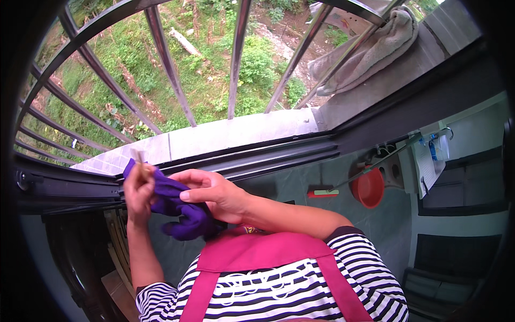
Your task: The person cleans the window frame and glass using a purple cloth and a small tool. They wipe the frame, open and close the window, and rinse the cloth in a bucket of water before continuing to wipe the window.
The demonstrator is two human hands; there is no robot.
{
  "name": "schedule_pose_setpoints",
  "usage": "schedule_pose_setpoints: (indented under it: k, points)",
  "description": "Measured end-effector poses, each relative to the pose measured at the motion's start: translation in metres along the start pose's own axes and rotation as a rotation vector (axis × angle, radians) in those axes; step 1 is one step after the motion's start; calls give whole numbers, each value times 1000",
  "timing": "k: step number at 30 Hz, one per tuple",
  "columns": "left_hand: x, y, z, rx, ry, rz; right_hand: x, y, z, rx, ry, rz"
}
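A crumpled purple cloth [189, 219] hangs between my two hands, above the inner side of the window sill. My left hand [139, 193] is closed at the cloth's left end, with purple fabric showing on both sides of its fingers. A thin brownish object [137, 156], blurred, sticks up from those fingertips; its kind cannot be told. My right hand [213, 195] holds the cloth's middle, thumb on top and fingers curled behind it. The cloth's lower part hangs in loose folds near my pink apron [265, 251].
Metal window bars [237, 60] curve around the pale tiled sill [241, 124]. Dark sliding tracks [281, 155] run along it. A grey towel [374, 52] hangs over the bars at upper right. A red basin [368, 187] and a red-and-green floor brush head [323, 193] lie to the right.
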State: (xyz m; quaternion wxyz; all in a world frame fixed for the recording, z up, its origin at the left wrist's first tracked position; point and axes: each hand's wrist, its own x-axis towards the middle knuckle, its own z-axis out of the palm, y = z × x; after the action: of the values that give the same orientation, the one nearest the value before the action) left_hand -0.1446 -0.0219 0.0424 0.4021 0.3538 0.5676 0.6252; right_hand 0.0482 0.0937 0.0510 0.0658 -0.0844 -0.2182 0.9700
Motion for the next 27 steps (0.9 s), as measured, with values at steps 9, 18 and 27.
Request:
schedule_pose_setpoints:
  k: [9,18,27]
  points:
    - [1,14,44,-210,-86,-158,-93,-50,-13,-497,-61,-125]
    - [22,41,44,-287,-18,102,-197,-79,-60,-1306,530,39]
    - [67,-37,99,280,-55,-74,-214,-152,-88,-2205,1029,-706]
